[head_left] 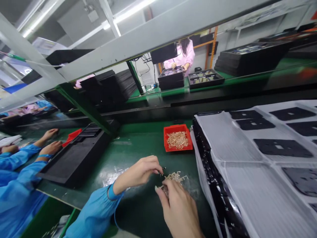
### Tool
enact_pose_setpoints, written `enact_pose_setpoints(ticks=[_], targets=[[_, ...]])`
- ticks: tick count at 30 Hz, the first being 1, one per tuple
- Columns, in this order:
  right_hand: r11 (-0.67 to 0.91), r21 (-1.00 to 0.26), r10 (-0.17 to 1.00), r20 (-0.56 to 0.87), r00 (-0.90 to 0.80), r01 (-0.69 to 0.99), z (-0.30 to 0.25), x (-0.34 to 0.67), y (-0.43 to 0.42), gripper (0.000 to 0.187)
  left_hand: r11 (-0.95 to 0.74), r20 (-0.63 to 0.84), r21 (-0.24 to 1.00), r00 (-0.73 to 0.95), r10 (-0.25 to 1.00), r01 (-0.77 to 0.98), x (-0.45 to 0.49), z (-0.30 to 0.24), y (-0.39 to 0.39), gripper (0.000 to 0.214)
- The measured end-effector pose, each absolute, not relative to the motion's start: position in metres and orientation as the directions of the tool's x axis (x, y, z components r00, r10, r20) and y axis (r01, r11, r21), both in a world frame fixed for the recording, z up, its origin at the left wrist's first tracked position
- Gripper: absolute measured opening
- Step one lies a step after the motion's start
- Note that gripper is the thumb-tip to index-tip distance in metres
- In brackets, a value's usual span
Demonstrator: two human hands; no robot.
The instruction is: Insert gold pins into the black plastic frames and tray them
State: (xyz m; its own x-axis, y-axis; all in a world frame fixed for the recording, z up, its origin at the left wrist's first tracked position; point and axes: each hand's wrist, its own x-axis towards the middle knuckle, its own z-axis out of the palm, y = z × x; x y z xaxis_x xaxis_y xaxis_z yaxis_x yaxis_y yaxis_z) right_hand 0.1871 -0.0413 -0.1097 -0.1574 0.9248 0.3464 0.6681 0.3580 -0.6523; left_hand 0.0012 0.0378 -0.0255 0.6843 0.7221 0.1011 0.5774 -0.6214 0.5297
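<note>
My left hand (142,172) is closed in a pinch on a small dark piece (162,174), too small to name. Beside it, a loose pile of thin tan strips (175,177) lies on the green work surface. My right hand (179,208) rests at the near side of this pile, touching it, its thumb apart from the fingers. The fingertips are partly hidden among the strips. Farther back stands a red bin (178,149) holding many more of the tan strips.
To the right, stacked trays carry a white sheet (237,185) with flat black plates (282,147). Clear plastic scraps (112,177) lie left of my hands. A black tray (74,158) and a co-worker's blue sleeves (22,185) are farther left. A green post (84,105) rises behind.
</note>
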Motion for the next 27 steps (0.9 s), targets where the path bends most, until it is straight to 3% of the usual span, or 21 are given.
enact_pose_setpoints(ticks=[16, 19, 23, 27], targets=[[0.424, -0.688, 0.873, 0.483, -0.065, 0.589, -0.092, 0.184, -0.04, 0.037, -0.644, 0.18, 0.54, 0.673, 0.717, 0.542, -0.002, -0.024, 0.029, 0.027], [0.425, -0.673, 0.871, 0.486, -0.071, 0.605, -0.094, 0.186, -0.04, 0.032, -0.603, 0.257, 0.537, 0.566, 0.783, 0.59, 0.003, -0.027, 0.022, 0.035], [0.378, -0.64, 0.885, 0.462, -0.058, 0.669, -0.101, 0.192, -0.039, 0.025, -0.506, 0.428, 0.565, 0.294, 0.855, 0.651, 0.01, -0.029, 0.002, 0.032], [0.35, -0.616, 0.893, 0.447, -0.052, 0.706, -0.1, 0.194, -0.039, 0.027, -0.409, 0.365, 0.682, 0.203, 0.909, 0.606, 0.025, -0.033, -0.023, 0.023]])
